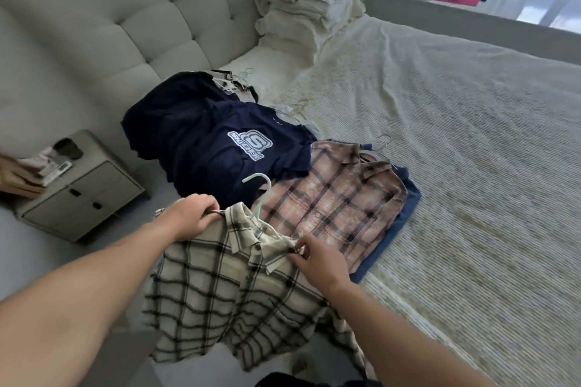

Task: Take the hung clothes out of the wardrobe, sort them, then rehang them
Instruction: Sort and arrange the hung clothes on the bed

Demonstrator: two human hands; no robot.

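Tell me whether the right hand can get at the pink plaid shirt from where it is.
Probably yes. The right hand pinches the cream plaid shirt at its collar, right beside the pink plaid shirt, which lies uncovered; it would need to let go first.

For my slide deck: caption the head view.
Both hands, left hand and right hand, grip a cream plaid shirt on its green hanger beside sorted clothes.
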